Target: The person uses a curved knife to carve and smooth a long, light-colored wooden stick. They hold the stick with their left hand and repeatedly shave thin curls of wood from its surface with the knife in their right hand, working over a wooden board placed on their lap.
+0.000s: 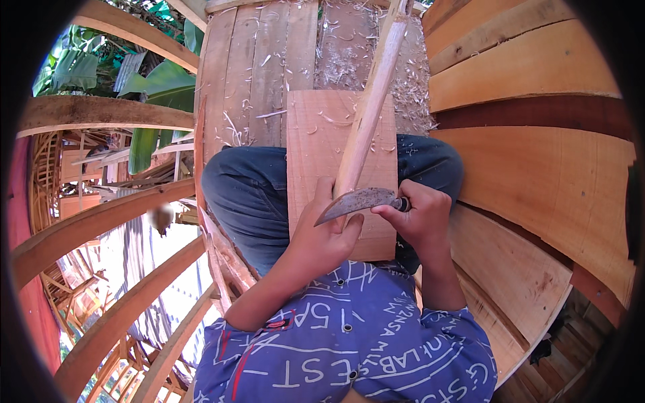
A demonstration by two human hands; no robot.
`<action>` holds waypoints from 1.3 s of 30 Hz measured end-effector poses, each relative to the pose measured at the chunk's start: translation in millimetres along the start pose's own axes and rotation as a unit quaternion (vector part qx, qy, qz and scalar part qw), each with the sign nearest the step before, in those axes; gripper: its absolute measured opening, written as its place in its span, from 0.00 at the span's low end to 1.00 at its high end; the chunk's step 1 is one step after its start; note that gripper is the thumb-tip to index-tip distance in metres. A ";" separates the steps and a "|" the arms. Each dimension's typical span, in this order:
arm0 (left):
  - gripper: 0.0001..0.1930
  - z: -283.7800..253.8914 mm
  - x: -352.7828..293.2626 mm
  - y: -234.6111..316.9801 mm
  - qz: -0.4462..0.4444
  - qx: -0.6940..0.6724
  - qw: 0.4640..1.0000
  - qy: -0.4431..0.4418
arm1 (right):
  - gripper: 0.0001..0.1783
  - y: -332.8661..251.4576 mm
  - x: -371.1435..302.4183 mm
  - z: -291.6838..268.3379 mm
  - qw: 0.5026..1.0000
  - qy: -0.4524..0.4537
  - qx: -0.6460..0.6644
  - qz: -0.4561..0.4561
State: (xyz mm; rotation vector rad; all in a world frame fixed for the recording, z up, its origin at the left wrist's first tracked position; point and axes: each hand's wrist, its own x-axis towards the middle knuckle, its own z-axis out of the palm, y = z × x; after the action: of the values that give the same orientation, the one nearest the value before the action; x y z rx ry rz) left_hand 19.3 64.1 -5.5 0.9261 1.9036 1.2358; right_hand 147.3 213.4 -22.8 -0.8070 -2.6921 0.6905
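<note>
A long pale wooden pole [371,111] slants from my lap up toward the top of the head view, its bark partly gone. Near its lower end my left hand [324,225] is closed around it. My right hand [422,213] grips the dark handle of a curved knife [359,200]. The broad, stained blade lies crosswise over the pole, its tip close to my left hand's knuckles. Beneath both hands a flat wooden board [312,144] rests across my lap, with a few curled shavings on it. The pole's near end is hidden by the blade and my hand.
I sit cross-legged on a plank floor [269,60] strewn with wood shavings [413,101]. A wall of wide planks [531,168] rises close on my right. Wooden rails [114,218] run along my left, with banana leaves [164,84] beyond. A rough wood strip [228,258] lies beside my left knee.
</note>
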 end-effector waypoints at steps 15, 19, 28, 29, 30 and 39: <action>0.24 7.9 -21.9 12.5 -0.183 -0.056 0.974 -0.118 | 0.36 59.7 26.6 -9.7 0.966 0.157 0.064 0.197; 0.23 12.2 -32.9 -6.6 -0.101 -0.063 0.988 -0.101 | 0.36 68.6 28.2 -31.5 0.966 0.160 0.068 0.190; 0.19 -10.8 -9.3 11.5 -0.273 -0.316 0.901 -0.117 | 0.34 -4.4 -11.4 10.5 0.993 -0.042 0.108 0.028; 0.19 -12.1 -10.3 12.7 -0.277 -0.317 0.899 -0.119 | 0.34 -5.5 -11.7 12.5 0.992 -0.045 0.113 0.023; 0.19 -13.0 -11.9 12.7 -0.271 -0.318 0.900 -0.123 | 0.34 -5.4 -10.5 11.8 0.994 -0.038 0.103 0.012; 0.23 2.2 -37.6 10.1 -0.162 -0.297 0.917 -0.214 | 0.36 65.5 26.2 -1.4 0.962 0.147 0.158 0.166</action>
State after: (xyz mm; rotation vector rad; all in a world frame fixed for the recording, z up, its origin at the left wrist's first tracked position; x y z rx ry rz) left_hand 42.7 36.4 9.2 0.4742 1.1688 1.1847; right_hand 156.1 277.0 -52.1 -1.1780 -2.1328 0.9571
